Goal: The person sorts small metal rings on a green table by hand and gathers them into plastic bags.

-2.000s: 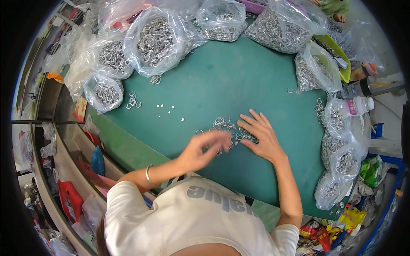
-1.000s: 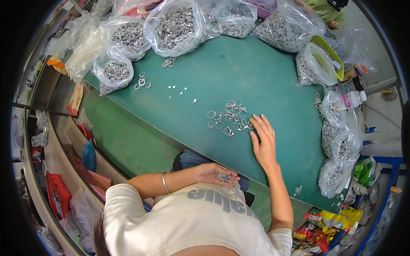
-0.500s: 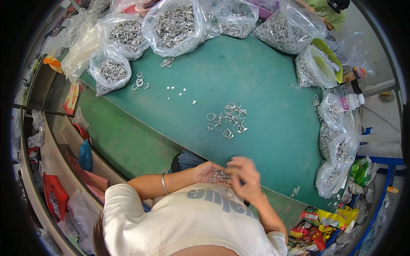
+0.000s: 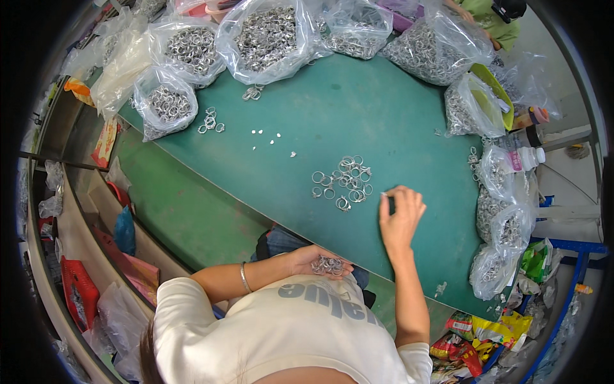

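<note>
My left hand (image 4: 300,259) rests palm up at the table's near edge, cupped under a small heap of silver rings (image 4: 327,265). Above the green table, to the right of a loose cluster of silver rings (image 4: 352,175), is my right hand (image 4: 401,217). Its thumb and curled fingers come together as in a pinch; anything between the tips is too small to make out. Several tiny white pieces (image 4: 278,135) lie farther off to the left. A few more rings (image 4: 210,121) sit near the table's left edge.
Clear plastic bags full of rings line the far side, among them a large one (image 4: 265,41) and a smaller one (image 4: 167,105). More ring bags (image 4: 505,224) and a plastic bottle (image 4: 529,155) stand along the right edge. A person in green (image 4: 489,22) is at the far right.
My right hand has left the rings in my left palm and moved forward and right over the table. The left hand stays at the edge with its rings.
</note>
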The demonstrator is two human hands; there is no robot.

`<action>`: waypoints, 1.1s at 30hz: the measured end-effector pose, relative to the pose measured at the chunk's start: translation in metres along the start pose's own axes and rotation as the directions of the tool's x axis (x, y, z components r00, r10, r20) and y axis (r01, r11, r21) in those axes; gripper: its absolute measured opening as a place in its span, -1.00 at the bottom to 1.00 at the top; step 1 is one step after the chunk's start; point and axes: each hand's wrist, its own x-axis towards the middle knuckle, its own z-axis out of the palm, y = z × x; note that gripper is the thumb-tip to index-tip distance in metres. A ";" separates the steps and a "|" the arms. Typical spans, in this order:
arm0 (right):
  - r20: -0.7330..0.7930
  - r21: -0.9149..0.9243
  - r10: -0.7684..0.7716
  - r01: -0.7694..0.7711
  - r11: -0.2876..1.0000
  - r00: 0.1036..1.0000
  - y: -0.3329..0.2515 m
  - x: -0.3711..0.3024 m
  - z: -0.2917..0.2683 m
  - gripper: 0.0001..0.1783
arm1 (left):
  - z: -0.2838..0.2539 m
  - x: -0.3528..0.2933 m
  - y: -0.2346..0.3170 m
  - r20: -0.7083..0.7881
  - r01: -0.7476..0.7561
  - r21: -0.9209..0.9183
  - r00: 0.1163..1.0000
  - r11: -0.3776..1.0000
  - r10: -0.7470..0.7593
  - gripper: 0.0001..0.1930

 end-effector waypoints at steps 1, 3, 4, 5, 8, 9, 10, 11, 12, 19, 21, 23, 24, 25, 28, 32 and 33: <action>-0.019 -0.057 0.071 -0.072 0.996 0.997 0.006 -0.002 -0.001 -0.83 | -0.003 -0.001 0.000 0.001 0.002 0.018 1.000 1.000 -0.002 -0.59; 0.004 -0.029 0.102 -0.102 0.994 0.995 0.008 -0.005 -0.008 -0.79 | -0.007 -0.002 0.002 0.006 0.004 0.052 1.000 0.999 -0.004 -0.60; 0.012 0.031 0.054 -0.054 0.998 0.998 0.004 -0.005 -0.008 -0.76 | -0.007 -0.002 0.002 0.022 0.000 0.039 1.000 0.999 -0.001 -0.60; 0.017 0.089 0.010 -0.011 0.996 1.000 -0.004 -0.004 -0.010 -0.74 | -0.002 -0.005 0.003 0.037 0.001 0.028 0.999 1.000 -0.002 -0.60; 0.143 0.302 0.002 -0.045 0.952 0.990 -0.028 0.002 0.001 -0.57 | 0.000 -0.004 0.003 0.083 0.012 0.007 0.996 1.000 -0.013 -0.59; 0.180 0.339 0.022 -0.083 0.937 0.983 -0.034 0.002 0.006 -0.54 | 0.000 -0.004 0.004 0.098 0.019 0.003 0.995 1.000 -0.019 -0.59; 0.211 0.321 -0.020 -0.050 0.946 0.977 -0.041 -0.004 0.006 -0.52 | 0.000 -0.005 0.003 0.070 0.009 0.012 0.998 1.000 -0.010 -0.57; 0.242 0.304 -0.066 -0.011 0.953 0.968 -0.047 -0.011 0.005 -0.51 | 0.002 -0.007 0.004 0.044 -0.005 0.020 0.999 1.000 0.004 -0.56; 0.296 0.345 -0.061 -0.047 0.937 0.953 -0.048 -0.020 0.004 -0.52 | 0.003 -0.009 0.003 0.017 -0.022 0.025 1.000 0.999 0.022 -0.54; 0.204 0.456 -0.165 0.055 0.888 0.965 -0.049 0.022 0.002 -0.31 | 0.007 -0.013 0.008 0.114 -0.053 -0.019 0.992 0.998 0.055 -0.42; 0.266 0.410 -0.229 0.105 0.906 0.936 -0.045 0.042 0.020 -0.26 | 0.004 -0.012 0.009 0.160 -0.034 -0.057 0.986 0.998 0.043 -0.41; 0.319 0.395 -0.290 0.152 0.906 0.902 -0.040 0.045 0.026 -0.24 | 0.001 -0.011 0.008 0.199 -0.018 -0.090 0.979 0.996 0.036 -0.40; 0.340 0.403 -0.322 0.172 0.899 0.884 -0.037 0.045 0.026 -0.25 | 0.001 -0.010 0.008 0.219 -0.009 -0.107 0.975 0.994 0.032 -0.40; 0.360 0.411 -0.351 0.191 0.891 0.864 -0.033 0.045 0.025 -0.25 | 0.002 -0.010 0.009 0.203 -0.015 -0.094 0.979 0.995 0.034 -0.39; 0.425 0.453 -0.392 0.183 0.873 0.816 -0.039 0.026 0.009 -0.27 | 0.001 -0.012 0.008 0.192 -0.049 -0.096 0.979 0.994 0.067 -0.37; 0.417 0.484 -0.367 0.139 0.864 0.831 -0.044 0.006 -0.002 -0.24 | -0.001 -0.011 0.008 0.231 -0.039 -0.129 0.971 0.991 0.069 -0.34; 0.396 0.499 -0.349 0.120 0.858 0.849 -0.045 0.004 -0.003 -0.24 | -0.001 -0.010 0.008 0.232 -0.033 -0.131 0.971 0.991 0.063 -0.33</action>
